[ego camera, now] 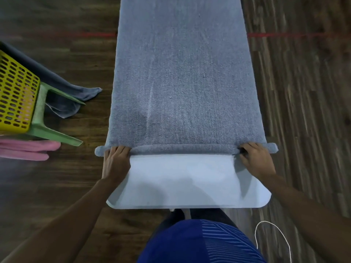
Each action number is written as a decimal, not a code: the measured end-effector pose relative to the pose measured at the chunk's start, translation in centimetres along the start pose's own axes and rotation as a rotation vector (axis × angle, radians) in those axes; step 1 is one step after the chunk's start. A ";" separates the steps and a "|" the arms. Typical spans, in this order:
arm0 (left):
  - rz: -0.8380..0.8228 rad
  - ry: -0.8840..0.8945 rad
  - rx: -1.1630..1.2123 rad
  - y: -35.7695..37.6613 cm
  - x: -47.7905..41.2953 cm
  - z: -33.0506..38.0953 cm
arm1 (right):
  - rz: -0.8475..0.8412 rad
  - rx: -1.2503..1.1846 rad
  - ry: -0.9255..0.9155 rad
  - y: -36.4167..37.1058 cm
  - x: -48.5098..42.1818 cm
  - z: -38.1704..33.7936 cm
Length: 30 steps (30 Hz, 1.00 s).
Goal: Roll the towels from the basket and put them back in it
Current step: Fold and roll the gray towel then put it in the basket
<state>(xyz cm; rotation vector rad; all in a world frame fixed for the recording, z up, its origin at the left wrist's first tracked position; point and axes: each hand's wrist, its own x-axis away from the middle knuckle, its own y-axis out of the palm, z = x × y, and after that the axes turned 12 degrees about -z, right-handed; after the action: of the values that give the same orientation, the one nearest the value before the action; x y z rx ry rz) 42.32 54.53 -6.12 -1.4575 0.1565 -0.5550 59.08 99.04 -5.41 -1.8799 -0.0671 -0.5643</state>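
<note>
Grey-blue terry towel (180, 82): near edge rolled, rest flat on white bench (186, 186).
Left hand (115, 160), right hand (256, 160): my fingers grip that roll.
Yellow slotted plastic basket (17, 92): waiting.

**Blue-grey towel rolled only at its near end**

The blue-grey towel (180, 82) lay spread flat, running toward 12 o'clock. Its 6 o'clock edge was turned into a thin, tight roll across the full width. The yellow perforated basket (17, 92) stood at 9 o'clock, a darker grey towel (72, 95) trailing out beside it. A pink towel (28, 149) lay at 8 o'clock.
</note>
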 end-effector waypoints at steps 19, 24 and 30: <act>-0.011 0.059 0.156 0.7 -0.3 1.2 | 0.085 0.051 -0.063 2.3 0.4 -0.2; -0.025 0.085 0.101 0.3 -0.4 0.9 | 0.146 0.055 -0.007 2.6 0.1 -0.6; -0.190 0.088 0.048 -1.4 -1.5 0.9 | -0.016 0.071 0.022 -0.3 -1.1 -0.3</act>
<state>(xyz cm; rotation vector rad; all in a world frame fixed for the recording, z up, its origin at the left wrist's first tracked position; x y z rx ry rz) 41.09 55.99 -5.01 -1.4103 0.0736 -0.7735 57.95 99.07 -5.54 -1.8054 -0.0860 -0.5862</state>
